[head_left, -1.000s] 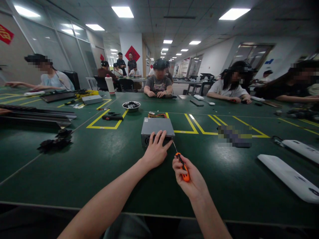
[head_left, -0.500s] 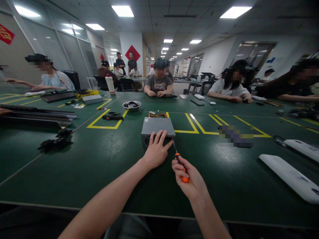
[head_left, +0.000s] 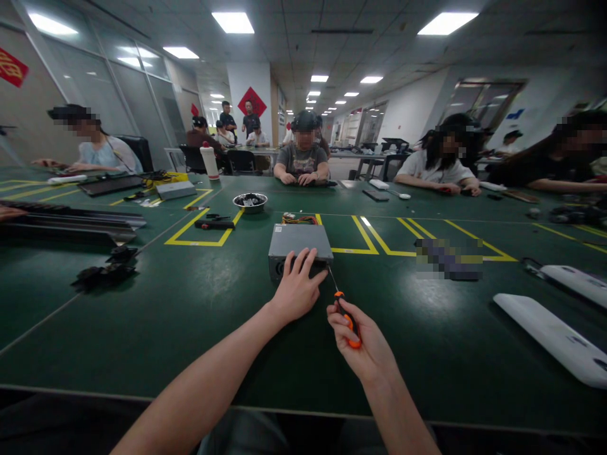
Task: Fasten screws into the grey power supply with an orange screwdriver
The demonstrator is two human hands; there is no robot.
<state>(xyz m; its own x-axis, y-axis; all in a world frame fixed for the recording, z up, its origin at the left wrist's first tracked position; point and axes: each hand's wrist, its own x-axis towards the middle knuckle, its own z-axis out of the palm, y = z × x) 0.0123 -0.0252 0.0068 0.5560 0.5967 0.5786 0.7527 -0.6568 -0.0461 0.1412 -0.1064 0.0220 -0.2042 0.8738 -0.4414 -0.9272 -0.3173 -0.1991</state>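
Note:
A grey metal computer power supply (head_left: 300, 239) sits on the green table, its coloured cables (head_left: 300, 219) bunched behind it. My left hand (head_left: 298, 287) lies against its near side, fingers spread over the top edge and thumb on the front face. In my right hand (head_left: 358, 332) is an orange and black screwdriver (head_left: 351, 325), the fingers closed round its handle. The thin shaft points up and left, and its tip meets the front of the power supply near the right corner, close to my left thumb. The exact contact of the tip is too small to make out.
Beyond the power supply stands a metal bowl (head_left: 250, 202) of small dark parts. A black tool (head_left: 214, 223) lies inside yellow tape to the left, near black parts (head_left: 107, 270). White devices (head_left: 550, 338) lie at right. Several people sit around the table.
The screwdriver handle and shaft have shifted very slightly, with the tip still at the power supply's right corner. My left hand stays on the power supply.

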